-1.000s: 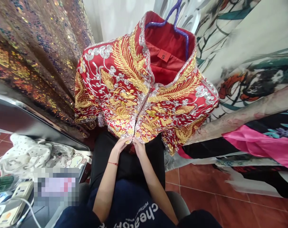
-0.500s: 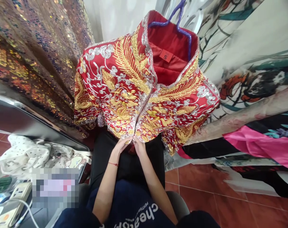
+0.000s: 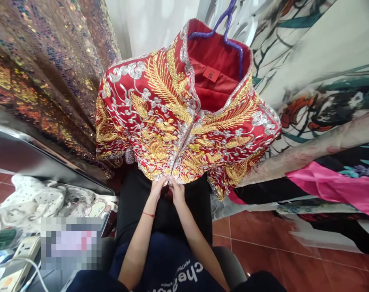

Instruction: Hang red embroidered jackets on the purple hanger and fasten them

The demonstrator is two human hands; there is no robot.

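Head view: can see red jacket [image 3: 160, 121] at ctr, hung on purple hanger [image 3: 228, 18], w/ collar at far end & hem at near end, just above black trousers [image 3: 132, 202]. Is stitched thickly in gold & silver, approx. mirrored L/R of front opening. Bears red label [image 3: 211, 74] marked "S" inside collar. Can't tell what hanger hooks onto, bc cut off at far edge. Pinching hem just left of opening's near end w/ L hand [image 3: 158, 187], thumb & fingers pressed on edge. Pinching hem just right of there w/ R hand [image 3: 176, 190], fingers curled & bunched, some tips hidden. Can't tell if fingertips touch, but v. close. Wearing red bracelet [image 3: 149, 215] on L wrist & navy shirt [image 3: 160, 251] w/ pale lettering at near edge. Far left: see sequin cloth [image 3: 65, 61] in folds, beside jacket's sleeve. Near left: see dotted cloth [image 3: 35, 198], power strip [image 3: 28, 247] w/ white cable [image 3: 35, 267], & pixelated patch [image 3: 71, 243], too blurred to name. Far right: see painted cloth [image 3: 312, 61], pale w/ orange, green & black shapes. Nearer on right: see pink cloth [image 3: 333, 186] next to black fabric, then tiled floor [image 3: 254, 243], reddish.
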